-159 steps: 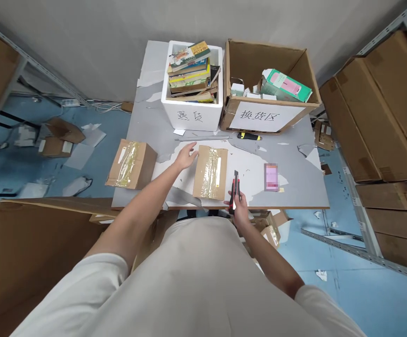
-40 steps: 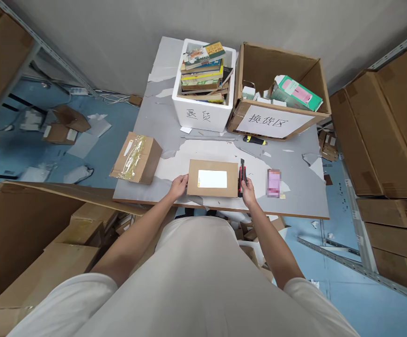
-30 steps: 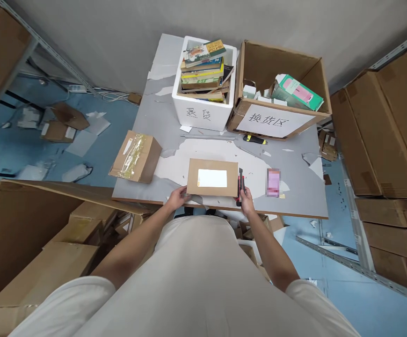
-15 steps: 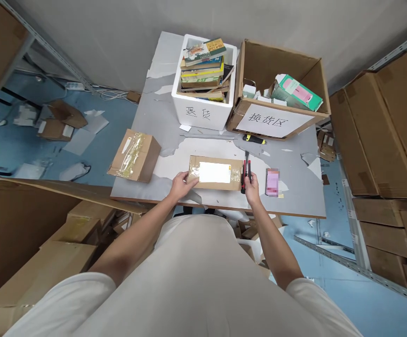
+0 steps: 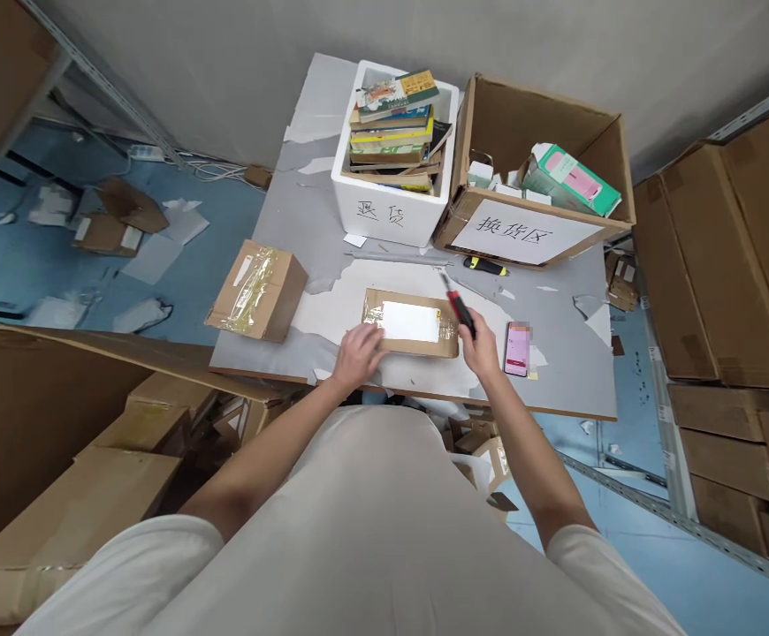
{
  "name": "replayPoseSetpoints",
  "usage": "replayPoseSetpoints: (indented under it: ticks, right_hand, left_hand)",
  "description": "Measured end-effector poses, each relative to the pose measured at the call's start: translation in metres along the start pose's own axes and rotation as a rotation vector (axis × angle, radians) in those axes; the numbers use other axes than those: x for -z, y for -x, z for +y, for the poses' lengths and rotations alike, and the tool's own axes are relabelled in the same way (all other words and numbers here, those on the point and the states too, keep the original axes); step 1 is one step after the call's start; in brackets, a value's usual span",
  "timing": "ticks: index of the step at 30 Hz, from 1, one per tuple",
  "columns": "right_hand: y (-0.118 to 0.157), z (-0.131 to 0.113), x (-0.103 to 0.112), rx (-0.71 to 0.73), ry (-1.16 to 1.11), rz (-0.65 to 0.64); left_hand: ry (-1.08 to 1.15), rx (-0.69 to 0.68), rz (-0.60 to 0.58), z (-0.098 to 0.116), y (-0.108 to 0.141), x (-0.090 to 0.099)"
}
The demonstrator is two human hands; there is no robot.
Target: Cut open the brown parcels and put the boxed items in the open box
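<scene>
A flat cardboard package [image 5: 411,321] with a white label and clear tape lies near the table's front edge. My left hand [image 5: 359,353] rests closed on its left end, fingers gripping the near corner. In my right hand [image 5: 481,346] is a red and black tool [image 5: 461,311], held at the package's right end with its thin tip pointing up and to the left. To the right of that hand lies a phone [image 5: 517,348] with a pink screen. A black and yellow cutter [image 5: 485,266] lies farther back.
A taped carton [image 5: 258,291] sits at the table's left. Behind are a white foam box [image 5: 384,216] of books and an open cardboard box [image 5: 534,231] holding small boxes. Shelved cartons [image 5: 722,265] stand right; a large open carton [image 5: 59,353] is at lower left.
My left hand has moved further onto the package's left end. The red and black tool in my right hand has tilted, its tip now pointing left over the package's right side.
</scene>
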State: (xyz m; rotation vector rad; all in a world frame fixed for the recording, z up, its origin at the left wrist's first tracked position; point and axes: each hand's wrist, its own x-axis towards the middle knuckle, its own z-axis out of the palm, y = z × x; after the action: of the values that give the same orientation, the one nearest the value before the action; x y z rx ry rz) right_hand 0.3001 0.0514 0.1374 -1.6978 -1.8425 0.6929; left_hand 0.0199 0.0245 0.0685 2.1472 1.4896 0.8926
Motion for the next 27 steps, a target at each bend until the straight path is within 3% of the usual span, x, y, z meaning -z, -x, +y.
replayPoseSetpoints:
  ticks: [2,4,7,13,21,27]
  right_hand:
    - [-0.018,-0.026,0.003,0.189,0.176,-0.299]
    - [-0.036,-0.048,-0.001,0.322,0.351,-0.547]
    - [-0.057,-0.069,-0.013,0.439,0.526,-0.724]
    - [-0.066,-0.077,-0.019,0.488,0.635,-0.761]
    - [-0.071,-0.082,-0.013,0.447,0.659,-0.855]
    - [-0.073,-0.086,-0.011,0.428,0.749,-0.846]
  left_hand:
    - [-0.019,-0.163,-0.108,0.003,0.003,-0.002]
    - [-0.044,-0.201,-0.130,0.003,0.004,-0.006]
    - [-0.050,-0.204,-0.107,0.000,0.003,-0.010]
    - [-0.046,-0.207,-0.074,-0.001,0.003,-0.013]
    - [0.005,-0.110,-0.161,-0.001,0.003,-0.012]
    - [0.004,-0.097,-0.150,-0.002,0.000,-0.012]
